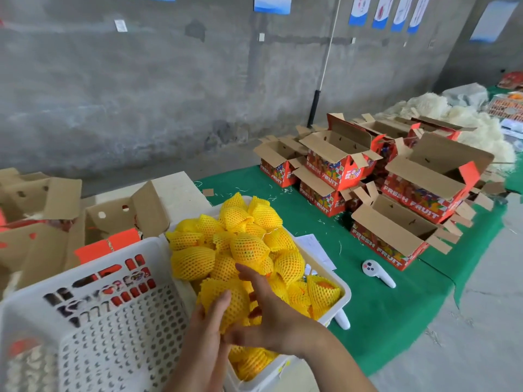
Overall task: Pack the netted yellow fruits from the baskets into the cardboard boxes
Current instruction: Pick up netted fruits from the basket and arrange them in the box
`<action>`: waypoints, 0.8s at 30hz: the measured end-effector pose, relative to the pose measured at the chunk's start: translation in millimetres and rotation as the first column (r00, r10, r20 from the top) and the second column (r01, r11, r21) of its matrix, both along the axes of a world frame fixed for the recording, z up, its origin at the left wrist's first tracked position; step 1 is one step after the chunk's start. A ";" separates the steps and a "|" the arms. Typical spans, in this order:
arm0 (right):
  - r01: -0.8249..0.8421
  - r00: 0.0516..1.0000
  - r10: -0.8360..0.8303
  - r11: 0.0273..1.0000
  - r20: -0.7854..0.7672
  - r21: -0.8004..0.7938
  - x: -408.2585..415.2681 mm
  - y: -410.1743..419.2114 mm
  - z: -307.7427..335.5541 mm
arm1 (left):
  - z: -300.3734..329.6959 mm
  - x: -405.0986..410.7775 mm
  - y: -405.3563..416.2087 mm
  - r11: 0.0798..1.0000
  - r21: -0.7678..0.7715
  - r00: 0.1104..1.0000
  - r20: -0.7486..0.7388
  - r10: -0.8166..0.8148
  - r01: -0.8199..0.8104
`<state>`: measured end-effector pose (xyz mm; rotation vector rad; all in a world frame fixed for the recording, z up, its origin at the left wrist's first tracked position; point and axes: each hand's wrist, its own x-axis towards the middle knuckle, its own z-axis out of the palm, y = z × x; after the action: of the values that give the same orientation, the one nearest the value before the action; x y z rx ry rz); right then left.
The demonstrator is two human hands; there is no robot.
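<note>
- Where the green cloth ends on the right, bare grey floor begins, and that side lies open down to the picture's lower corner.
- A full white basket of netted yellow fruits sits at the cloth's near left edge; its far rim is hidden under the heap.
- Just beside it on the left stands a second white basket, tilted toward the camera, its holed wall touching or nearly touching the full one.
- Behind the baskets on the left are open brown boxes with flaps raised, close against the tilted basket's back.
- On the right half of the cloth a cluster of open red boxes marked FRESH FRUIT is stacked and crowded together, well apart from the full basket; a strip of bare cloth runs between.
- In that strip lie a white controller and some paper; a second white handle pokes out by the basket's near right corner.
- Both hands meet over the near end of the full basket around one netted fruit.
- The left hand cups it from the left, fingers curved against the net.
- The right hand is against its right side, fingers spread and fairly straight, thumb beneath.
- Pale packing fluff is piled beyond the red boxes by the grey wall.
</note>
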<state>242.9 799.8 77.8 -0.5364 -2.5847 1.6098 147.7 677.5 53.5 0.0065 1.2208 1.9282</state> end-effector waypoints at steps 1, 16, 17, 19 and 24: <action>0.072 0.997 -0.073 0.992 -0.003 0.106 2.6 1.2 -7.4 | 0.9 -2.7 -1.1 1.000 0.018 0.999 0.043 0.013 -0.013; 0.575 0.809 -0.585 0.807 -0.055 -0.137 37.2 5.5 -39.1 | 15.0 4.6 -1.7 0.991 0.129 0.995 0.096 0.033 -0.046; 0.552 0.773 -0.625 0.748 -0.112 -0.368 36.9 4.4 -32.6 | 15.5 3.3 -4.4 0.989 0.148 0.997 0.078 0.013 -0.025; 0.403 0.751 -0.637 0.654 -0.178 -0.641 30.4 -1.5 -23.4 | 15.6 2.1 -10.6 0.982 0.188 0.999 0.022 -0.025 0.020; 0.235 0.799 -0.505 0.761 -0.325 -0.604 2.8 -44.7 -6.1 | 19.1 -8.0 -39.9 0.954 0.259 0.974 -0.206 -0.097 0.150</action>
<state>245.7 755.1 71.7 -0.5588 -1.5295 1.9862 139.7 637.7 72.7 0.4131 1.0374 2.0039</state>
